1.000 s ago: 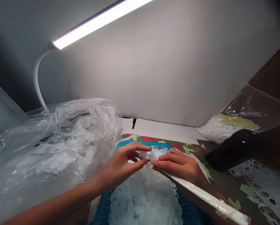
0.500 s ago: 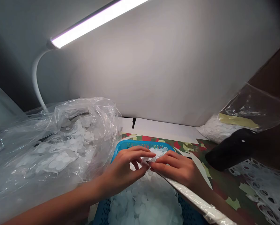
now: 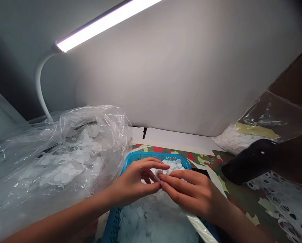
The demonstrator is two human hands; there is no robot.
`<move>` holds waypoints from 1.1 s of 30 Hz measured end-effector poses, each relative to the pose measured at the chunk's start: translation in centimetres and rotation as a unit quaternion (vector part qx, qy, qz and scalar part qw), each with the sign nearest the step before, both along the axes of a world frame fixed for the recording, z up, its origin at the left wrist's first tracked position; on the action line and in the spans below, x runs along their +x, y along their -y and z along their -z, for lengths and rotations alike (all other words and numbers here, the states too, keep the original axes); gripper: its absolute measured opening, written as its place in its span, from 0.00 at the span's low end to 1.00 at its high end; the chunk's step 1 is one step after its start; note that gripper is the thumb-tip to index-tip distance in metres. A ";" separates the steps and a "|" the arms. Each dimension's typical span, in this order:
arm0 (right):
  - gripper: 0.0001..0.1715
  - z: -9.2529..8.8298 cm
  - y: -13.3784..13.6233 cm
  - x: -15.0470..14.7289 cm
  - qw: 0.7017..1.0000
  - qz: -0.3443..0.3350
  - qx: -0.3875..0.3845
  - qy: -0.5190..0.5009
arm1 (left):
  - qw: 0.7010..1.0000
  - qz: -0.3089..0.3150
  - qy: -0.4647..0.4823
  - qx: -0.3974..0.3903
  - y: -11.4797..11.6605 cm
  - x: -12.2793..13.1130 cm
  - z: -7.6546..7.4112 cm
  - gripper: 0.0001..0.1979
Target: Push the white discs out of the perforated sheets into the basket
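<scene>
A small round white plastic piece (image 3: 158, 174) is between my hands, above a blue basket (image 3: 130, 156) full of thin white discs (image 3: 138, 216). My left hand (image 3: 137, 180) grips the piece between curved thumb and forefinger. The fingertips of my right hand (image 3: 191, 189) pinch together at its right side and touch it. A long stick wrapped in shiny white film (image 3: 199, 226) slants out from beneath my right hand toward the bottom edge. Its upper end is hidden behind that hand, which seems to keep it against the palm.
At left lies a big clear plastic bag (image 3: 110, 135) of white pieces. A lit lamp (image 3: 102, 27) hangs above. On the right are a black rounded object (image 3: 249, 160), a bag of white bits (image 3: 232, 140) and sheets with punched holes (image 3: 284, 199), over a camouflage-patterned cover (image 3: 239, 199).
The stick's tip was at the piece between my fingers; now the stick has swung down and back under my right hand. My right fingertips have closed in on the piece.
</scene>
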State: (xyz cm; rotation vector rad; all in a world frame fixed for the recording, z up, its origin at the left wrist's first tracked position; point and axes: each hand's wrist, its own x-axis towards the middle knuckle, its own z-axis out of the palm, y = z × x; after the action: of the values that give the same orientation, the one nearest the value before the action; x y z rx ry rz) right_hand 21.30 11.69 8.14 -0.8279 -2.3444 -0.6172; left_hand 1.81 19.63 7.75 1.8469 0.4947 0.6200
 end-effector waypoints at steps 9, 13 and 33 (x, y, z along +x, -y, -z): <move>0.07 -1.0 0.0 0.0 0.995 -0.007 0.024 -0.092 | 0.998 0.034 -0.022 -0.054 0.1 0.1 -0.2 0.16; 0.10 -1.8 0.1 0.3 0.990 -0.010 -0.001 -0.139 | 0.996 0.031 -0.022 -0.079 0.4 0.1 -0.5 0.18; 0.07 -2.1 0.4 2.1 0.963 -0.001 -0.241 -0.117 | 0.998 -0.009 -0.038 -0.039 0.2 0.0 -0.3 0.22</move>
State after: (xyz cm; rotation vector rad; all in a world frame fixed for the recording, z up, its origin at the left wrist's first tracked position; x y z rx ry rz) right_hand 23.36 11.28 10.22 -1.0424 -2.2986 0.0679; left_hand 1.84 19.48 8.02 1.7994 0.5786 0.5357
